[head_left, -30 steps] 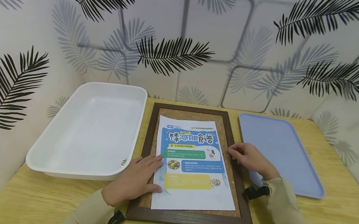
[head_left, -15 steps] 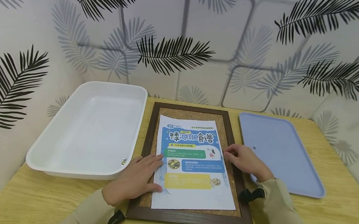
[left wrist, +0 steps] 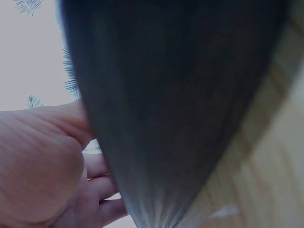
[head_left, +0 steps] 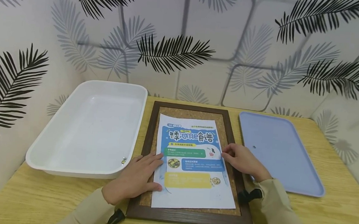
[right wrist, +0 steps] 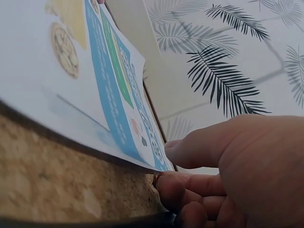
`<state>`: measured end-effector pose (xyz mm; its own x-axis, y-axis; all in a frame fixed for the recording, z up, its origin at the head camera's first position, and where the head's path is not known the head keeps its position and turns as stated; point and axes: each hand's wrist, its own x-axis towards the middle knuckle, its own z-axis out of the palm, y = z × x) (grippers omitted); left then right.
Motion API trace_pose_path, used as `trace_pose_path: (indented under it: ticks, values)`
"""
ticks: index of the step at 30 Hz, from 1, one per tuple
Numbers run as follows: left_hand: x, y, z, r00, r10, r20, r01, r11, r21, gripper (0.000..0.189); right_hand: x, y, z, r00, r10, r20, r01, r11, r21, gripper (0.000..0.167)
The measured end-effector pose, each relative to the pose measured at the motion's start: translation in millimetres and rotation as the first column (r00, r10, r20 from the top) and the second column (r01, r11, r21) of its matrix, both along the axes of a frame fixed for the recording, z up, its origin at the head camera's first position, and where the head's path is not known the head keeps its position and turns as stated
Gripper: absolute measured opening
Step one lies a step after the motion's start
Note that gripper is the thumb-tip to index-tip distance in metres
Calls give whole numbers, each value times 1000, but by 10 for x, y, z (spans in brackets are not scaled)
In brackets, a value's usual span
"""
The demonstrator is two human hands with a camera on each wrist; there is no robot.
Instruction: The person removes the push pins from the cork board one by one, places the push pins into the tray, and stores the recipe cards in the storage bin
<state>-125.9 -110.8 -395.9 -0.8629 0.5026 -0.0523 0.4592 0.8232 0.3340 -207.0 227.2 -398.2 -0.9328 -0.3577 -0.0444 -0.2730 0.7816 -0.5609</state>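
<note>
A printed paper poster in blue, green and yellow lies on a cork board with a dark brown frame. My left hand rests flat over the board's left side, fingers straight and fingertips on the poster's left edge. At the right edge, my right hand pinches the poster with curled fingers. The right wrist view shows the thumb above the paper's edge and the index finger below it, over the cork. A dark strap covers most of the left wrist view.
To the left stands a deep white tub with a few tiny pieces in its near right corner. A light blue tray lies to the right with a small dark speck on it. A leaf-patterned wall borders the wooden table.
My right hand has moved left from the frame's right side to the poster's right edge, uncovering the speck on the blue tray. My left hand has stayed in place.
</note>
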Motion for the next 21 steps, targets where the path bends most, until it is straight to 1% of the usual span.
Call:
trace_pose_path:
  ticks: [4, 11, 21]
  values:
    - [-1, -1, 2, 1000, -4, 0, 4, 1000, -1, 72, 7, -5, 2, 1000, 15, -1, -15, 1000, 3, 20]
    - [-8, -12, 2, 1000, -9, -15, 9, 1000, -2, 71, 14, -21, 3, 994, 107, -29, -108, 994, -25, 16]
    - [-5, -4, -11, 1000, -6, -17, 6, 1000, 4, 71, 37, -74, 0, 994, 102, -26, -102, 995, -20, 13]
